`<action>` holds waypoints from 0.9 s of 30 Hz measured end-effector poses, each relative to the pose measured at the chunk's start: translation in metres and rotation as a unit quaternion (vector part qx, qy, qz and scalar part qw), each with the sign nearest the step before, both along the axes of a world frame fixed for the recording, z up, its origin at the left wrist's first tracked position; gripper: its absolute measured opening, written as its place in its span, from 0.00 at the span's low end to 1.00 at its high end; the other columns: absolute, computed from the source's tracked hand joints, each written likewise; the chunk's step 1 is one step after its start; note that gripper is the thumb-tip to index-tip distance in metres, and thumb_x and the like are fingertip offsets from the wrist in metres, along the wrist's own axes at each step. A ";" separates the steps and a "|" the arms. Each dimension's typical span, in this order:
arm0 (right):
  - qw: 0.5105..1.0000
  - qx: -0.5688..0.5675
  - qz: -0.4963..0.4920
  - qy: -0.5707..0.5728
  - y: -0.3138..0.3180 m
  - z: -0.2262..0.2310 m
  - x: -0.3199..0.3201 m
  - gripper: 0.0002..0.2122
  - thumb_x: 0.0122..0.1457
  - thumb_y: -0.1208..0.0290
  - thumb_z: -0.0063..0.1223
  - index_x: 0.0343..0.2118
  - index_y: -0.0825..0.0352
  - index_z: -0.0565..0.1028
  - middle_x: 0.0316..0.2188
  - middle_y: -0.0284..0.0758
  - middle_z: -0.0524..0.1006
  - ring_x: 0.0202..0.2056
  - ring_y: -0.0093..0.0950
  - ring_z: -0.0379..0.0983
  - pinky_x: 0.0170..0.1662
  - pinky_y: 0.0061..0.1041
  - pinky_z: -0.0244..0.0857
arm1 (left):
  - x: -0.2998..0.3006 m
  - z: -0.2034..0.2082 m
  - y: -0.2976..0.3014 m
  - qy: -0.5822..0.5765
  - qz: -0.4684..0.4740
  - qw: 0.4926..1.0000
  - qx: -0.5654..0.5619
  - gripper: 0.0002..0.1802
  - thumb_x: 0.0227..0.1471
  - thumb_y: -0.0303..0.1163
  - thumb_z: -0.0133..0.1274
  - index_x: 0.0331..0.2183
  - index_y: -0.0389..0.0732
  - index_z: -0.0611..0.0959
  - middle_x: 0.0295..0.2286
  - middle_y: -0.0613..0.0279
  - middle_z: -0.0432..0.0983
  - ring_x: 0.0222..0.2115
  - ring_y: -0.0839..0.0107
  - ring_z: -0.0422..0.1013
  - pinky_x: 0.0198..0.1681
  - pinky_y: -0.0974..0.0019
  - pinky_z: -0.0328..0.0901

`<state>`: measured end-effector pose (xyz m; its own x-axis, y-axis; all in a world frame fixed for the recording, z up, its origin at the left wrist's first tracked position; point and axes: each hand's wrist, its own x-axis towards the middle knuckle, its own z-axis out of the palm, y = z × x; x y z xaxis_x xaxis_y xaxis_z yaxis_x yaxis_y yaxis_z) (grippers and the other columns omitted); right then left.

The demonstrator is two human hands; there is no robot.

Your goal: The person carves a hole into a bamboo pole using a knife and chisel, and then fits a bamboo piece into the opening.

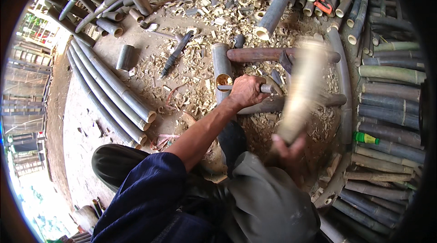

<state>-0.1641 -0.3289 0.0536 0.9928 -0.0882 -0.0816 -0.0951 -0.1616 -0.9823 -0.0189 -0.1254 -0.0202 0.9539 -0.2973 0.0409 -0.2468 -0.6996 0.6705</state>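
Note:
My left hand (247, 91) is closed around a chisel (266, 88), held level. Its blade crosses the lower part of a round hole cut in a thick bamboo pole (221, 61). Pale wood shows inside the hole. In my right hand (290, 150), low and to the right, is the lower end of a thick wooden mallet (304, 83). Motion smears the mallet and partly this hand; the mallet points up and away from me, right of the chisel. My dark shoe (232, 140) is against the near part of the pole.
Reddish-brown pole (255, 55) and a nearer crosspiece (268, 105) run right to a long side pole (340, 83). Wood chips (200, 83) cover the ground. A dark-handled knife (175, 56) and several bamboo lengths (114, 86) lie left. Stacked bamboo (391, 106) holds a green bottle (366, 138); an orange-handled saw (323, 5) lies far right.

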 end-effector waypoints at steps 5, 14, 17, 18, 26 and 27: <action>0.975 -0.169 0.141 -0.006 -0.007 0.020 0.018 0.40 0.49 0.62 0.70 0.61 0.74 0.62 0.48 0.54 0.75 0.50 0.46 0.75 0.54 0.42 0.67 | -0.015 0.000 0.031 -0.026 0.000 0.999 -0.036 0.16 0.45 0.43 0.64 0.33 0.42 0.87 0.27 0.47 0.81 0.31 0.45 0.78 0.35 0.50 0.73; 0.964 -0.236 0.123 0.001 0.040 0.006 0.025 0.44 0.47 0.65 0.72 0.64 0.75 0.58 0.45 0.56 0.76 0.46 0.45 0.77 0.53 0.41 0.69 | -0.015 -0.009 0.038 -0.029 0.006 0.999 -0.043 0.21 0.48 0.48 0.61 0.32 0.38 0.86 0.26 0.42 0.81 0.27 0.47 0.79 0.34 0.49 0.73; 0.976 -0.158 0.151 -0.017 0.022 0.014 0.030 0.43 0.48 0.66 0.71 0.65 0.76 0.59 0.48 0.55 0.76 0.48 0.44 0.76 0.54 0.40 0.69 | 0.043 -0.015 0.048 0.053 0.009 0.966 -0.251 0.22 0.51 0.52 0.61 0.35 0.42 0.86 0.26 0.51 0.84 0.24 0.58 0.79 0.32 0.53 0.73; 0.985 -0.129 0.111 0.025 0.014 0.014 0.023 0.43 0.48 0.67 0.71 0.65 0.76 0.58 0.50 0.54 0.74 0.49 0.43 0.75 0.55 0.39 0.68 | 0.066 -0.001 0.041 0.073 -0.009 0.929 -0.364 0.22 0.52 0.52 0.62 0.36 0.43 0.86 0.24 0.56 0.84 0.22 0.62 0.78 0.30 0.53 0.72; 0.997 -0.027 -0.015 0.071 -0.013 0.021 0.054 0.45 0.49 0.75 0.65 0.70 0.75 0.51 0.59 0.46 0.66 0.57 0.36 0.68 0.62 0.35 0.61 | 0.143 -0.024 0.060 0.416 -0.133 0.869 -0.231 0.17 0.56 0.46 0.64 0.34 0.41 0.86 0.19 0.64 0.77 0.11 0.77 0.63 0.15 0.64 0.61; 0.996 -0.049 -0.036 0.060 -0.019 0.021 0.059 0.45 0.50 0.75 0.65 0.70 0.75 0.50 0.60 0.47 0.66 0.57 0.37 0.68 0.62 0.35 0.61 | 0.142 -0.021 0.052 0.404 -0.125 0.890 -0.172 0.16 0.58 0.45 0.63 0.34 0.41 0.86 0.18 0.68 0.75 0.12 0.77 0.65 0.17 0.65 0.63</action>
